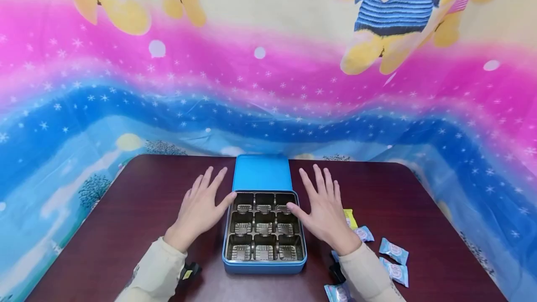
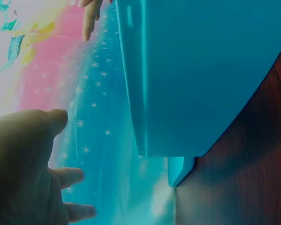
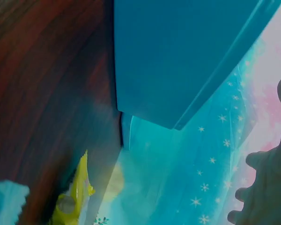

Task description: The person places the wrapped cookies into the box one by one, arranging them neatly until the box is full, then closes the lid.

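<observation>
A blue tin [image 1: 265,268] lies open in the middle of the table, its lid [image 1: 262,172] folded back behind it. Inside sits a dark tray [image 1: 264,223] whose several compartments hold nothing. My left hand [image 1: 201,209] is spread at the tin's left side, thumb tip near the rim; whether it touches cannot be told. My right hand [image 1: 325,211] is spread at the right, its thumb over the tray's right part. The wrist views show the tin's sides [image 2: 201,79] [image 3: 178,56], with the left hand [image 2: 28,168] and right hand [image 3: 267,178] beside them, fingers extended and holding nothing.
Blue wrapped packets [image 1: 393,250] lie on the dark red table [image 1: 126,218], right of the tin, some near or partly behind the right forearm. A yellow packet [image 1: 350,218] lies just beyond the right wrist. A patterned cloth [image 1: 260,87] hangs behind the table.
</observation>
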Action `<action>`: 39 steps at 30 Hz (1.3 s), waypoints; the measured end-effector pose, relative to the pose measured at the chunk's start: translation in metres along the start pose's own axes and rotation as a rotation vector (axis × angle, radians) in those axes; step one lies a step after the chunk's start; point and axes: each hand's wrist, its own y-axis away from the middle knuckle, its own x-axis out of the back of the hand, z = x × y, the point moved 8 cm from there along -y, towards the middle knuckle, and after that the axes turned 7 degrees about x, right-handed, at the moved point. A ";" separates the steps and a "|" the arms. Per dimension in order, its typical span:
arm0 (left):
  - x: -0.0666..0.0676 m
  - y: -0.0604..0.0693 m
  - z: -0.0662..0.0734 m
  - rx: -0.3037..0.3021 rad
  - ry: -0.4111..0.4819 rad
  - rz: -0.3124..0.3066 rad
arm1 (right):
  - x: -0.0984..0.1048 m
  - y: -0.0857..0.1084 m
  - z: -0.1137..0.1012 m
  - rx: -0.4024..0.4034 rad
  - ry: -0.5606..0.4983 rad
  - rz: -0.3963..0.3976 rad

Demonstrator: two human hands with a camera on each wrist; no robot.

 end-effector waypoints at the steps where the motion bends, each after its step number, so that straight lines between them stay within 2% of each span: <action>1: -0.001 -0.001 -0.001 0.000 -0.002 -0.010 | -0.001 0.000 0.000 0.002 -0.004 0.001; 5: -0.006 -0.002 -0.003 0.000 -0.007 -0.036 | -0.002 0.000 -0.001 0.012 -0.017 0.003; 10: -0.016 -0.002 -0.007 0.029 0.000 -0.090 | -0.006 0.002 0.000 0.004 -0.026 -0.013; 16: -0.024 -0.002 -0.006 0.039 0.010 -0.146 | -0.010 0.003 0.001 -0.008 -0.028 -0.041; 28: -0.029 -0.004 -0.005 0.013 0.008 -0.170 | -0.014 0.002 0.000 0.021 -0.043 -0.059; 39: -0.030 -0.003 -0.005 0.020 0.029 -0.177 | -0.018 0.005 0.006 0.005 -0.070 -0.097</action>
